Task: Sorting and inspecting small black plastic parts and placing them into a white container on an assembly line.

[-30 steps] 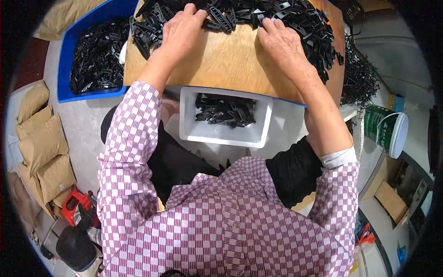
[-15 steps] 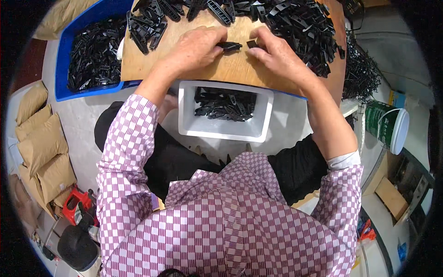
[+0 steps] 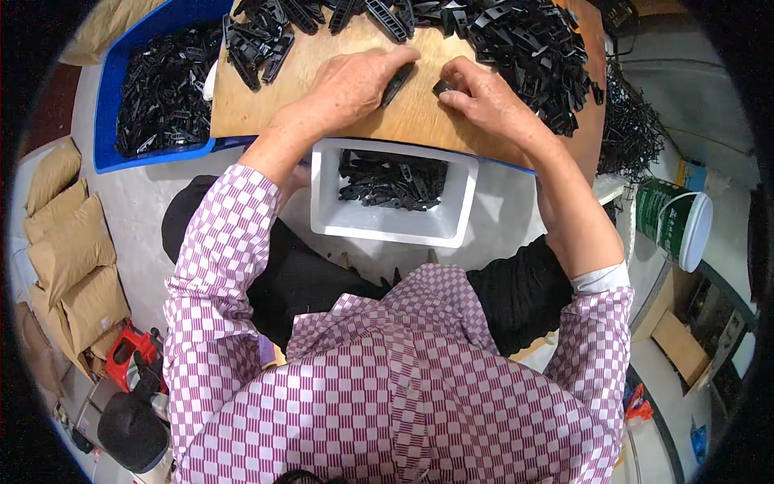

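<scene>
Over the wooden board [image 3: 322,109], my left hand [image 3: 348,87] is closed on a long, narrow black plastic part [image 3: 397,84], which slants between thumb and fingers. My right hand [image 3: 490,95], a short way to the right, pinches a small black plastic piece [image 3: 442,87] at its fingertips. The two pieces are apart. A heap of black plastic parts [image 3: 532,56] lies beyond and to the right of my right hand. Slatted black parts [image 3: 256,48] are piled on the board's far left.
Below the board's near edge stands a white bin [image 3: 387,230] holding black parts. A blue crate [image 3: 109,129] of similar parts is at the left, near brown sacks [image 3: 72,250]. To the right are a tangle of thin black pieces [image 3: 637,125] and a green bucket [image 3: 665,214].
The black part in my left hand has turned from lying sideways to a steep slant. My left hand has shifted slightly right; my right hand has moved slightly nearer to me.
</scene>
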A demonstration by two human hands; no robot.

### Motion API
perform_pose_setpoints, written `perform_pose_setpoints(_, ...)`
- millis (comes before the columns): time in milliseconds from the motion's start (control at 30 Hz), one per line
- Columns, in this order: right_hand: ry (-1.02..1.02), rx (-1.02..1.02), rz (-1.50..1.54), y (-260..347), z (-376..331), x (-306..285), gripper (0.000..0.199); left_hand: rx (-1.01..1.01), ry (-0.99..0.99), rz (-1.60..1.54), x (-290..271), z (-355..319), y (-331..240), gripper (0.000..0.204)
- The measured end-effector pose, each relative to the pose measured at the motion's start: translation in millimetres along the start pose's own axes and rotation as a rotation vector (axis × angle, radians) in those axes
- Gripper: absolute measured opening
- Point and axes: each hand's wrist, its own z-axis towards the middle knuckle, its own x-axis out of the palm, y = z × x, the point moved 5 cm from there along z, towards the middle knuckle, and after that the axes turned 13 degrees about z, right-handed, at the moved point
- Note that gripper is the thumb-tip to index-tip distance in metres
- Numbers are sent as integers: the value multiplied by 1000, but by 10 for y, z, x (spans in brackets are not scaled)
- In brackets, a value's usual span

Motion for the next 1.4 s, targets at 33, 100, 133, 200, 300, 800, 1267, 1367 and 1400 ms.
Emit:
perform_pose_setpoints(33,-21,10,-43,7,1,-17,21,43,-47,71,-13,-12,-23,24)
perform_pose_setpoints(100,-41,21,-86,55,-9,-42,21,49,-89,75,14,8,-25,25)
perform_pose_setpoints(133,-35,-2,-213,111,-23,-46,21,58,-132,79,10,27,-31,26)
perform_pose_setpoints(200,-24,-49,-466,194,-53,-41,20,66,-175,82,19,28,-27,27)
perform_pose_setpoints(300,-80,-229,-532,295,-102,-37,20,96,-200,85,1,-15,-39,23)
perform_pose_setpoints(800,-83,-216,-359,317,-115,122,21,164,-149,-55,75,-2,86,17)
perform_pose_setpoints(1267,-195,-219,-336,334,-162,365,24,199,-121,-135,54,20,114,15)
perform_pose_setpoints(1367,-254,-252,-323,297,10,498,23,228,-126,-139,35,48,133,14)
perform_pose_setpoints(1400,-279,-269,-316,280,18,488,23,243,-127,-134,37,60,113,14)
